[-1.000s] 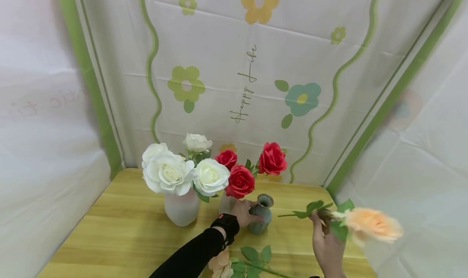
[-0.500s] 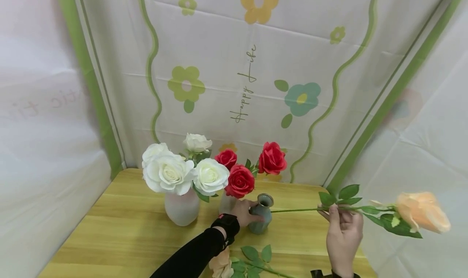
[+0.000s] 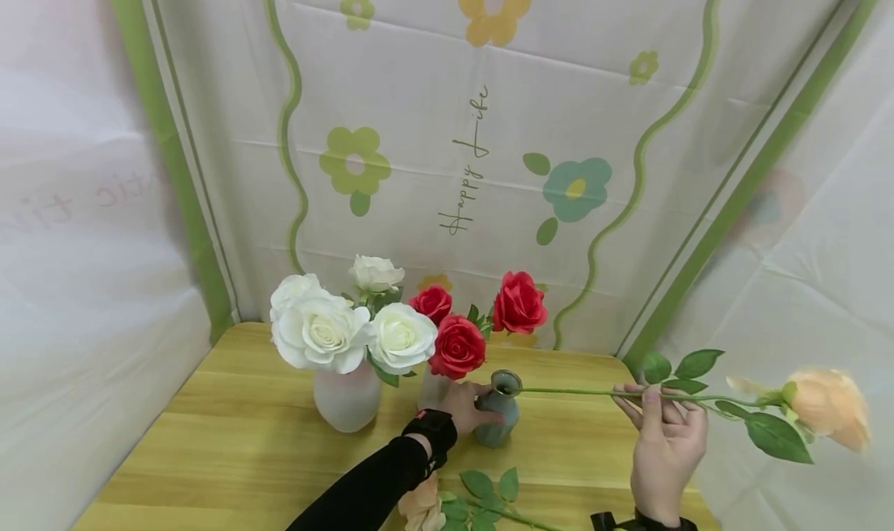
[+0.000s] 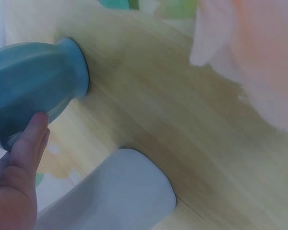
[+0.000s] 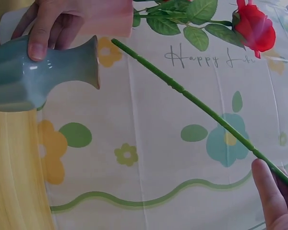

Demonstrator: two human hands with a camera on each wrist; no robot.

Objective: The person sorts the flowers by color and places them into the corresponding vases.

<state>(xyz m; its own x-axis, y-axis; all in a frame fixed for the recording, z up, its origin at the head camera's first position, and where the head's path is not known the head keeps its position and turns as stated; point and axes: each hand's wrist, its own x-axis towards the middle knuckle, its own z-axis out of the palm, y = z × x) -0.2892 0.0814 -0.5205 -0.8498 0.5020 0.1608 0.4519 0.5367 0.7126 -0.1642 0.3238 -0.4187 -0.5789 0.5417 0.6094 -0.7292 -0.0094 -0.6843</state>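
Note:
My left hand (image 3: 469, 408) grips the small blue-grey vase (image 3: 497, 426), which stands upright on the table. In the left wrist view, fingers lie along the side of this vase (image 4: 29, 76). At the right, my right hand (image 3: 667, 457) pinches the green stem of a peach artificial rose (image 3: 827, 408) between thumb and fingers. The rose lies nearly level, bloom out to the right and bare stem end toward the vase. In the right wrist view, the stem (image 5: 182, 91) ends just outside the vase's mouth, with a small gap between them.
Another peach rose (image 3: 422, 504) lies at the table's front, under the left forearm. Left of the hands stands a white vase (image 3: 347, 403) with several white roses (image 3: 328, 331). Behind the left hand, a pale vase (image 3: 433, 391) bears three red roses (image 3: 459, 347). Printed curtains (image 3: 419, 88) enclose the table.
My right hand has moved right and turned the peach rose so that its stem end points at the vase's mouth, now slightly higher. The left hand has kept its hold on the vase.

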